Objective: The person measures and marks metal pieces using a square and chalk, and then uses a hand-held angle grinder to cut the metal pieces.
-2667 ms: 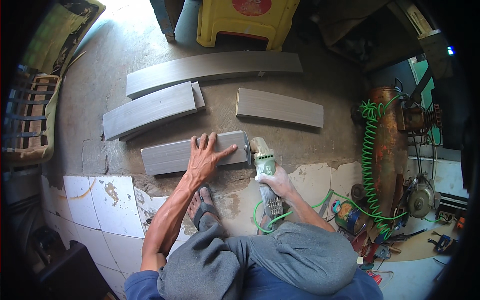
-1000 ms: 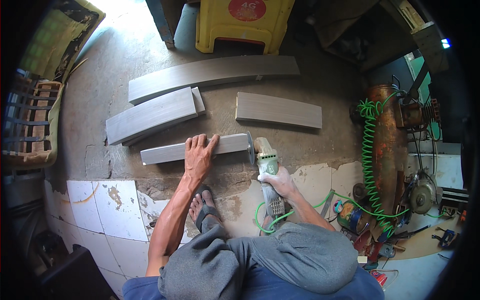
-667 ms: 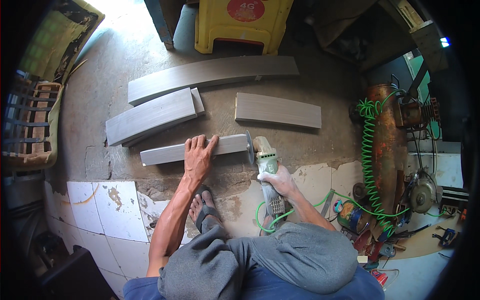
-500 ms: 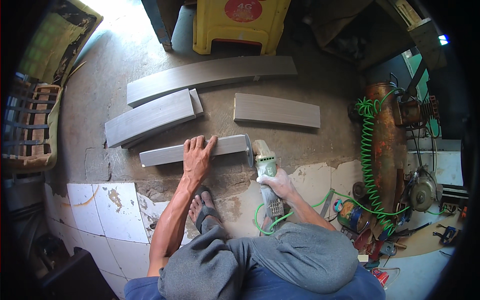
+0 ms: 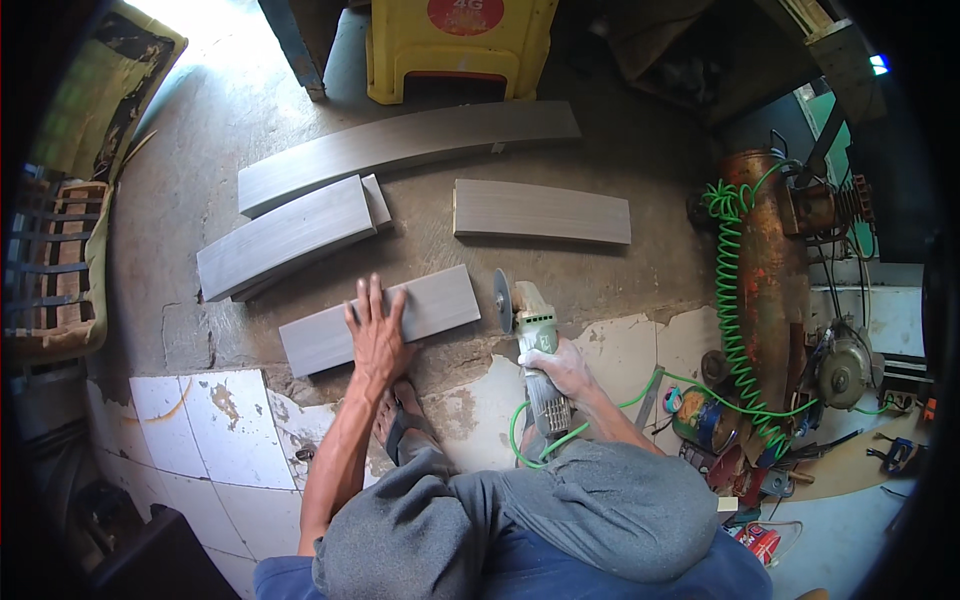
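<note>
A grey, brushed-looking rectangular bar [image 5: 442, 303] lies on the floor in front of me, broad face up. My left hand [image 5: 378, 345] rests flat on it with the fingers spread. Wrapped round the body of an angle grinder [image 5: 540, 332] is my right hand [image 5: 562, 368], whitened with dust. The grinder's thin disc [image 5: 503, 300] stands on edge just right of the bar's end, with a small gap between them. Whether the disc spins I cannot tell. My sandalled foot [image 5: 402, 425] is close below the bar.
More grey bars lie beyond: a long one [image 5: 410, 150], a stacked pair [image 5: 285, 235] and a short one [image 5: 540, 212]. A yellow stool [image 5: 460, 50] stands behind. At right are a rusty tank [image 5: 752, 260], a coiled green hose [image 5: 730, 310] and scattered tools.
The bar has rolled from its narrow side onto its broad face. My left hand has shifted from gripping it to lying flat. The disc has come away from the bar's end.
</note>
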`<action>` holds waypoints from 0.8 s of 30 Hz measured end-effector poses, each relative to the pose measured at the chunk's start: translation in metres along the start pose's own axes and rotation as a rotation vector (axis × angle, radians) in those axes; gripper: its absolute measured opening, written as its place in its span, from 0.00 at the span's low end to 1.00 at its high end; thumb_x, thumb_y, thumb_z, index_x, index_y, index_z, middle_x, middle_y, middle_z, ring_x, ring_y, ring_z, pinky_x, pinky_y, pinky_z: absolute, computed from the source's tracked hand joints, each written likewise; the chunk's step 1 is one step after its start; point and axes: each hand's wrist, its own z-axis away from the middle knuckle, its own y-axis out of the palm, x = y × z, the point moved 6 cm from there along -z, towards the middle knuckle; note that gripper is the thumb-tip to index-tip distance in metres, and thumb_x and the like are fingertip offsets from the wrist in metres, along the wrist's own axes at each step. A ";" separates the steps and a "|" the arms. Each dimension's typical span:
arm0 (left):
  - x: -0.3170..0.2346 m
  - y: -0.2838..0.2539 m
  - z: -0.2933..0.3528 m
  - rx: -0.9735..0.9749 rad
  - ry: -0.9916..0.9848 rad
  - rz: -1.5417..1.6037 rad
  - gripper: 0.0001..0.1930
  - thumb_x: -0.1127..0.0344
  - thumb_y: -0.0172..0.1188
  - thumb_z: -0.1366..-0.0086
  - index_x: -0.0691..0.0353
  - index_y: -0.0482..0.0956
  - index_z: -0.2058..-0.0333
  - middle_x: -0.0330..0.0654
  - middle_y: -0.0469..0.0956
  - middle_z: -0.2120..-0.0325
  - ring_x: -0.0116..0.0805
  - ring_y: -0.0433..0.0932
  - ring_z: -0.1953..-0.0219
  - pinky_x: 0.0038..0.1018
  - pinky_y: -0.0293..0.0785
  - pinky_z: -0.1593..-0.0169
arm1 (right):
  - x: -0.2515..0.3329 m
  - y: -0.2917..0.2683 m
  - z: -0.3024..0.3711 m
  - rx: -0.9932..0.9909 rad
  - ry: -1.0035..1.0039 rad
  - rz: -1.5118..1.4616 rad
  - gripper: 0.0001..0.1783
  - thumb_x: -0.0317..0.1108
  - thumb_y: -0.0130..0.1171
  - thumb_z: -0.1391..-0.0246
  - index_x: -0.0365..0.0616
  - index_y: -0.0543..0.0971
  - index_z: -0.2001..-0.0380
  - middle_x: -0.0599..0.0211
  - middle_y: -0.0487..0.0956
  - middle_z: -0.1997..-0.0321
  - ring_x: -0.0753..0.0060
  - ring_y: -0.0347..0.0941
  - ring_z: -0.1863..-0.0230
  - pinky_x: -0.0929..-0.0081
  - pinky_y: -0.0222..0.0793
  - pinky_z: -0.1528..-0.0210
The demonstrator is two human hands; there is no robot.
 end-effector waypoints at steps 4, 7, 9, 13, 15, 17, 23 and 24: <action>0.016 -0.005 -0.030 0.222 0.053 -0.013 0.59 0.55 0.82 0.56 0.40 0.58 0.25 0.52 0.64 0.34 0.55 0.60 0.28 0.69 0.48 0.28 | -0.016 0.012 -0.010 0.100 0.039 0.058 0.22 0.43 0.72 0.53 0.40 0.81 0.59 0.68 0.81 0.68 0.73 0.77 0.69 0.70 0.73 0.63; 0.023 -0.005 -0.039 0.179 0.114 -0.045 0.60 0.58 0.82 0.56 0.39 0.57 0.24 0.52 0.66 0.36 0.54 0.62 0.30 0.71 0.50 0.29 | -0.032 0.016 -0.020 0.091 0.056 0.116 0.21 0.43 0.72 0.52 0.41 0.83 0.60 0.68 0.82 0.68 0.73 0.77 0.69 0.70 0.73 0.62; 0.022 -0.004 -0.041 0.182 0.120 -0.055 0.60 0.59 0.81 0.56 0.39 0.57 0.24 0.52 0.66 0.36 0.54 0.62 0.30 0.71 0.51 0.29 | -0.032 0.021 -0.018 0.089 0.063 0.086 0.20 0.43 0.73 0.52 0.41 0.83 0.60 0.68 0.82 0.68 0.74 0.77 0.68 0.70 0.73 0.62; 0.021 -0.001 -0.043 0.183 0.116 -0.067 0.59 0.63 0.79 0.54 0.37 0.56 0.24 0.52 0.66 0.35 0.54 0.62 0.30 0.72 0.52 0.29 | -0.030 0.027 -0.018 0.116 0.103 0.049 0.21 0.43 0.73 0.52 0.41 0.83 0.59 0.68 0.82 0.66 0.75 0.77 0.65 0.71 0.73 0.60; 0.022 -0.001 -0.042 0.193 0.112 -0.068 0.59 0.63 0.79 0.54 0.37 0.55 0.24 0.54 0.66 0.35 0.55 0.62 0.30 0.71 0.52 0.29 | -0.025 0.029 -0.018 0.122 0.097 0.079 0.21 0.43 0.72 0.52 0.41 0.83 0.59 0.68 0.82 0.66 0.75 0.77 0.65 0.71 0.73 0.60; 0.021 -0.001 -0.043 0.202 0.109 -0.067 0.59 0.63 0.78 0.54 0.37 0.55 0.23 0.56 0.66 0.34 0.57 0.62 0.29 0.70 0.51 0.29 | -0.023 0.030 -0.019 0.126 0.092 0.110 0.21 0.43 0.72 0.52 0.41 0.83 0.58 0.68 0.82 0.65 0.75 0.77 0.65 0.71 0.73 0.60; 0.023 0.001 -0.042 0.183 0.110 -0.091 0.57 0.64 0.76 0.51 0.37 0.55 0.23 0.57 0.65 0.34 0.57 0.62 0.29 0.70 0.49 0.29 | -0.021 0.033 -0.023 0.092 0.030 0.117 0.22 0.44 0.72 0.52 0.41 0.82 0.58 0.68 0.82 0.65 0.74 0.77 0.64 0.70 0.72 0.58; 0.021 0.001 -0.043 0.203 0.105 -0.066 0.57 0.65 0.75 0.51 0.37 0.55 0.23 0.57 0.65 0.34 0.57 0.62 0.29 0.70 0.49 0.28 | -0.021 0.033 -0.024 0.088 0.025 0.115 0.23 0.45 0.72 0.52 0.41 0.82 0.58 0.68 0.82 0.65 0.74 0.77 0.64 0.70 0.72 0.58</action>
